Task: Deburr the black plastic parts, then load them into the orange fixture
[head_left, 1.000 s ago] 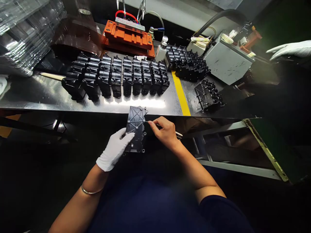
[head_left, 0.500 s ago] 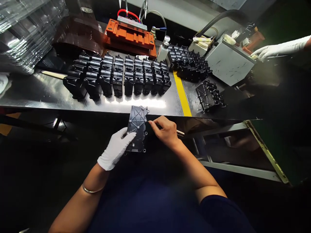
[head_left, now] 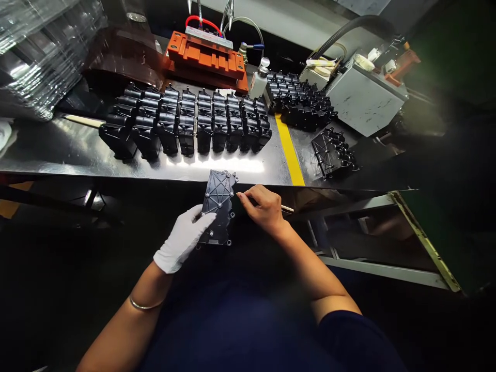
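Observation:
My left hand (head_left: 183, 238), in a white glove, grips a flat black ribbed part (head_left: 219, 209) by its left side, thumb on top. The part is held upright just in front of the table edge. My right hand (head_left: 263, 206) is bare and pinches a thin tool with a pale handle (head_left: 287, 209); the handle shows behind the hand. The tool's fine tip is at the right edge of the black part, near a round boss. Whether the tip touches it is too small to tell.
Rows of black parts (head_left: 188, 124) stand on the metal table (head_left: 155, 168). Behind them are an orange fixture (head_left: 209, 57) and a white bottle (head_left: 259, 80). More black parts (head_left: 304, 101) lie beyond the yellow tape (head_left: 290, 150). A grey box (head_left: 368, 95) stands at right.
The co-worker's gloved hand at the upper right has gone out of view. My left hand and the black part have shifted very slightly; my right hand keeps its pinch.

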`<state>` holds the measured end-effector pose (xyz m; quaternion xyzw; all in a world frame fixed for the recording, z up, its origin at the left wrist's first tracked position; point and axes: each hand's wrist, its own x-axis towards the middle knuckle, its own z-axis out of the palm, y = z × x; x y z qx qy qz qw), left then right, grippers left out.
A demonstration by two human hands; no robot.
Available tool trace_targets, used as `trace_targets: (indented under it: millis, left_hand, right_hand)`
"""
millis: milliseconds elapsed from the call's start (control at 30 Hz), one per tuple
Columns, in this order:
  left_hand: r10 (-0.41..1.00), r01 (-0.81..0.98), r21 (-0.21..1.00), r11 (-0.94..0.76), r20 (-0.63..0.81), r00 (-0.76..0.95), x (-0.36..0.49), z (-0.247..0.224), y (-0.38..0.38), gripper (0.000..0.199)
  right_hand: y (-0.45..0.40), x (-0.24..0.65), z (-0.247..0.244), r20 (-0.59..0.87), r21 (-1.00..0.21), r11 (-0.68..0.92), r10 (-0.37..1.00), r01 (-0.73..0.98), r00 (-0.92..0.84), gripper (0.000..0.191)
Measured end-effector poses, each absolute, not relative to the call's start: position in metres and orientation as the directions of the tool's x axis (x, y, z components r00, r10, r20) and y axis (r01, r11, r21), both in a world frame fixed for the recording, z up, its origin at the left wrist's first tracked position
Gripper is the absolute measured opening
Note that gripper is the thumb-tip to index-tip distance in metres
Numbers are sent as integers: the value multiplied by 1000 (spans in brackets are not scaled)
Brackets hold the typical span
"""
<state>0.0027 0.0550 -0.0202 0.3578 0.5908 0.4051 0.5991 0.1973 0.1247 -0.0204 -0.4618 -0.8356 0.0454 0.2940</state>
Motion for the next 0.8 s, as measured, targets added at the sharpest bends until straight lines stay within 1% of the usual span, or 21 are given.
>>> trace_targets:
  millis: [167, 267, 333, 400, 467, 533, 567, 600, 633, 667, 700, 733, 767, 800]
  left_hand:
    - [913, -53, 913, 406, -407, -20, 1, -23, 55, 39]
    - [915, -43, 914, 403, -404, -17, 2, -25, 55, 38]
    - [911, -39, 911, 411, -412, -18, 2, -26, 55, 39]
    - [907, -48, 907, 419, -420, -23, 1, -25, 55, 40]
    - [905, -51, 904, 424, -425, -11, -2, -23, 55, 39]
    - [901, -17, 902, 431, -430, 59, -9, -19, 52, 36]
    - [894, 12, 901, 434, -432, 121, -13, -17, 50, 34]
    - [878, 46, 899, 435, -435, 199, -18, -14, 48, 31]
    - [853, 82, 896, 437, -441, 278, -24, -12, 45, 28]
    - [818, 114, 888, 445, -455, 352, -29, -11, 43, 26]
    - [775, 139, 875, 464, -477, 416, -35, -10, 40, 24]
    - [732, 147, 857, 495, -502, 461, -39, -11, 37, 23]
    - [714, 114, 837, 535, -519, 470, -43, -14, 35, 23]
    - [734, 39, 826, 562, -521, 436, -46, -17, 32, 24]
  right_hand:
    - [124, 197, -20, 432, -344, 561, 806, 753, -404, 30]
    - [124, 196, -21, 448, -310, 561, 798, 767, -402, 32]
    - [125, 196, -22, 455, -312, 560, 797, 768, -397, 32]
    - [127, 197, -22, 450, -375, 552, 811, 745, -374, 31]
    - [129, 200, -22, 448, -490, 521, 838, 699, -311, 31]
    - [133, 204, -21, 424, -620, 444, 884, 647, -199, 30]
    - [134, 206, -21, 377, -690, 382, 915, 614, -145, 29]
    - [135, 208, -20, 294, -762, 305, 949, 571, -115, 30]
    - [135, 209, -20, 168, -829, 213, 977, 517, -133, 31]
    - [134, 210, -21, 1, -881, 101, 977, 462, -211, 34]
    - [131, 210, -21, -181, -908, -30, 928, 418, -325, 37]
    - [127, 209, -22, -339, -906, -164, 833, 391, -437, 39]
    - [122, 208, -24, -448, -885, -283, 728, 369, -518, 40]
    - [115, 206, -25, -506, -862, -381, 659, 334, -556, 42]
